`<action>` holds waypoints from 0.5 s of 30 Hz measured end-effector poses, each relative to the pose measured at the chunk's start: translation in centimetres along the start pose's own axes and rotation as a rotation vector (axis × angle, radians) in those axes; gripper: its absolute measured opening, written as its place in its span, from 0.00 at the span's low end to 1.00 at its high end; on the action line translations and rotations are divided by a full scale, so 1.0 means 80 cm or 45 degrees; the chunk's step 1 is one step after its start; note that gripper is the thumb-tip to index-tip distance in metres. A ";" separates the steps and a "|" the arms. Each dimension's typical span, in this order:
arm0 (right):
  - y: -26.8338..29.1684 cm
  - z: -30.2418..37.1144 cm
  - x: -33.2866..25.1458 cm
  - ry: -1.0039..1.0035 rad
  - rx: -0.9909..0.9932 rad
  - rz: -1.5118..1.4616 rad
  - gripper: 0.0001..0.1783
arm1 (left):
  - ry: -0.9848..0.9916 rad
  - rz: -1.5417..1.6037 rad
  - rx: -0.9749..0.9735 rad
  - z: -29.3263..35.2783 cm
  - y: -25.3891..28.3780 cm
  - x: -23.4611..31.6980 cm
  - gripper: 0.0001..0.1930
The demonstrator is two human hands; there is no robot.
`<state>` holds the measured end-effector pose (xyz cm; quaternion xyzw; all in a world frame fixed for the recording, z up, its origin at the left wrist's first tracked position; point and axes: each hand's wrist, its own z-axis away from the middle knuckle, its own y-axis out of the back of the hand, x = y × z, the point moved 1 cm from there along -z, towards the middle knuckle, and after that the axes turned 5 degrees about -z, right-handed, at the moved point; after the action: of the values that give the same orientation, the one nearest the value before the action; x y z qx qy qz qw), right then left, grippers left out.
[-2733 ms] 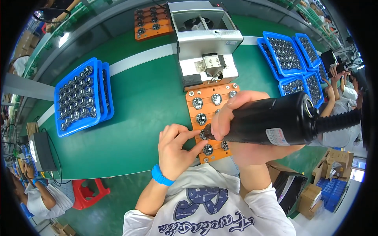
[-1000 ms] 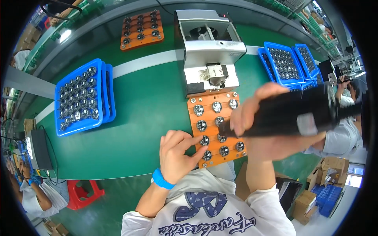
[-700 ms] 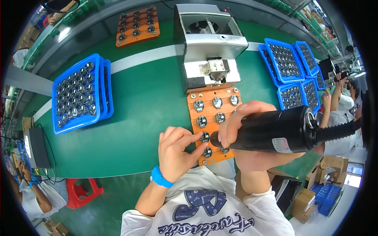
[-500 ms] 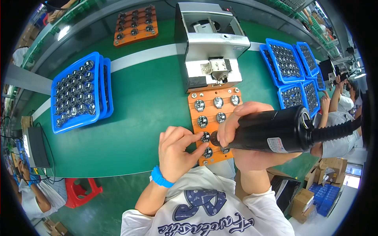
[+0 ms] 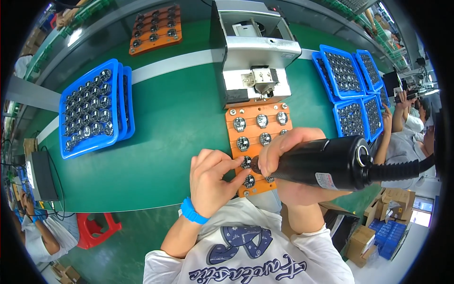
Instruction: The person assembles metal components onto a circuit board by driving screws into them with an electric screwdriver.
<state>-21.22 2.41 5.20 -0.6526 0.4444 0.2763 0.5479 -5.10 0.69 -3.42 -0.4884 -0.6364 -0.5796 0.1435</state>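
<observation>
My right hand (image 5: 294,137) is wrapped round a black electric screwdriver (image 5: 309,163), held almost level with its cable trailing to the right. Its tip points left at a small round electronic part (image 5: 246,162) in an orange fixture block (image 5: 252,130). Thumb and forefinger of my left hand (image 5: 208,177) are closed on that part's left edge. The exact contact of the tip is hard to see. Several similar round parts sit in rows on the block, some hidden behind my right hand and the screwdriver.
A silver and black machine (image 5: 257,52) stands just beyond the fixture block. Blue trays (image 5: 116,128) of round parts are stacked at the left, and more blue trays (image 5: 362,96) at the right. Another loaded orange block (image 5: 156,45) lies at the back. A red stool (image 5: 85,236) stands lower left.
The screwdriver's rear end has dipped slightly, while its tip stays by the same part. My left hand keeps its pinch. The orange block at the back appears a little further left.
</observation>
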 end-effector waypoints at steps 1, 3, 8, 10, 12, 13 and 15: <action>-0.001 0.002 -0.001 0.009 0.002 0.014 0.07 | -0.005 0.004 0.002 0.000 0.001 0.001 0.13; 0.000 0.003 0.001 0.024 0.006 0.031 0.04 | -0.001 -0.015 -0.009 -0.001 0.001 0.000 0.13; 0.009 -0.001 -0.019 0.098 -0.041 0.016 0.24 | -0.012 -0.006 0.008 -0.001 -0.001 -0.002 0.13; 0.009 -0.033 -0.044 0.240 0.032 0.164 0.52 | -0.009 -0.001 0.001 0.001 0.001 0.001 0.13; 0.014 -0.076 -0.048 0.396 -0.053 -0.139 0.60 | -0.012 -0.005 -0.012 -0.001 0.001 0.004 0.15; 0.021 -0.102 -0.050 0.384 -0.151 -0.067 0.62 | -0.002 -0.012 -0.008 0.001 0.004 0.003 0.15; 0.031 -0.139 -0.053 0.371 -0.274 -0.015 0.67 | 0.018 -0.019 -0.018 -0.002 0.010 0.007 0.17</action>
<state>-26.72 -7.14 10.40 -0.7433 0.4831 0.2216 0.4062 -4.81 0.69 -2.48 -0.4804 -0.6350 -0.5885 0.1402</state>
